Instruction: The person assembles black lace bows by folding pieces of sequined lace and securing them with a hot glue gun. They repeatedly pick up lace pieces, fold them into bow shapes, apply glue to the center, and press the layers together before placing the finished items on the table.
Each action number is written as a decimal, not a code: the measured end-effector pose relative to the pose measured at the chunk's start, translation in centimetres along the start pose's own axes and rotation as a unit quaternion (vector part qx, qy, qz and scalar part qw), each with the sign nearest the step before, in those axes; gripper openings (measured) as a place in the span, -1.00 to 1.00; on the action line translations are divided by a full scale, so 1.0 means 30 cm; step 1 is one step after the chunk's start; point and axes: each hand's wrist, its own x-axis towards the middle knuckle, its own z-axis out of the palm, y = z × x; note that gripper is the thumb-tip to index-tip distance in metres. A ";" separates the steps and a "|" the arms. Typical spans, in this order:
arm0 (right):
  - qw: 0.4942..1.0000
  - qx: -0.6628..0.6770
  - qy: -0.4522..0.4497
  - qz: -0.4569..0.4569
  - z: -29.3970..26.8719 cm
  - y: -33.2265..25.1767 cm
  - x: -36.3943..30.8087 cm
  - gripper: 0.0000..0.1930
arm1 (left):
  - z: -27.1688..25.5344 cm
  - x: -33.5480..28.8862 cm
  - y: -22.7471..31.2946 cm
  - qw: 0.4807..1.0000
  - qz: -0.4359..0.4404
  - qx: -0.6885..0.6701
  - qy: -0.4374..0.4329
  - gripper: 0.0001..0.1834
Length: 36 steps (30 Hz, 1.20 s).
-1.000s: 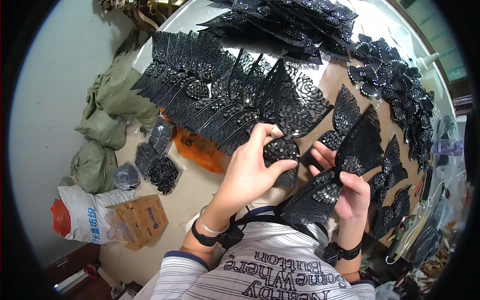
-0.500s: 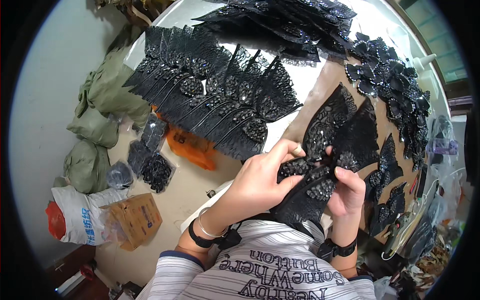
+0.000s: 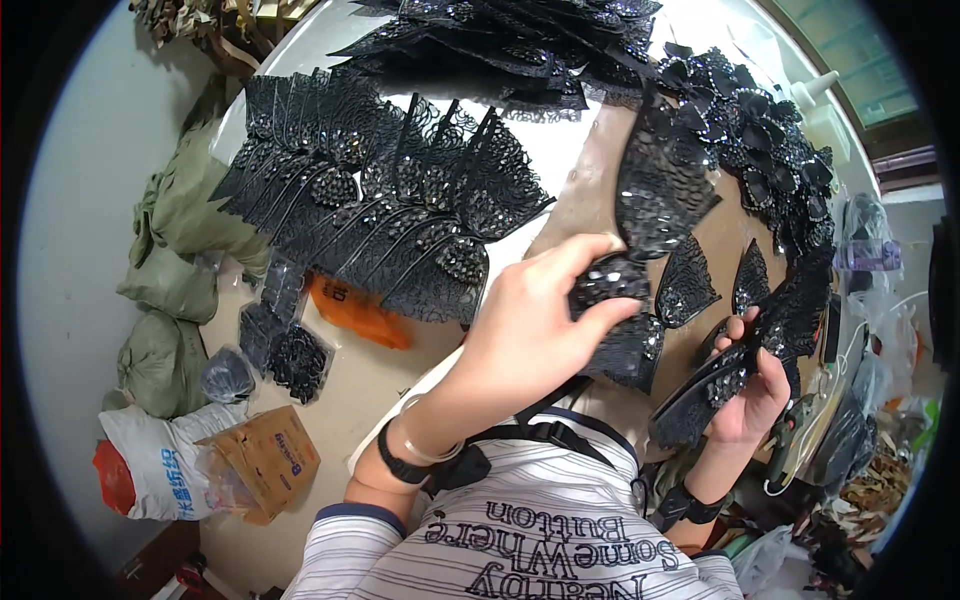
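One black lace piece [image 3: 664,185] is spreading over the table [image 3: 585,190], the left hand [image 3: 528,322] clamping its beaded part between thumb and fingers. The right hand [image 3: 750,402] is gripping another lace piece [image 3: 692,410], thumb opposite fingers. Overlapping lace wings [image 3: 345,205] are lying at the table's left.

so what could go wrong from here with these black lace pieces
The left hand pinches a beaded lace piece; hard pressure might loosen beads. The right hand holds a second piece near a leaf-shaped piece, so their lace could snag. The overlapping row reaches the edge of the table; a bump might send pieces to the floor.
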 end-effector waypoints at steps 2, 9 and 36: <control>1.000 0.004 -0.004 0.003 0.018 0.001 -0.010 -0.51 | 0.067 0.020 -0.049 0.999 -0.001 -0.008 -0.033 -0.54; 0.999 0.008 -0.026 0.046 0.002 0.007 0.000 -0.52 | -0.009 -0.073 -0.098 0.905 0.029 0.396 0.152 -0.55; 0.981 -0.045 0.036 0.185 0.165 0.267 0.112 -0.56 | -0.095 -0.142 0.005 0.992 -0.122 0.016 -0.015 -0.44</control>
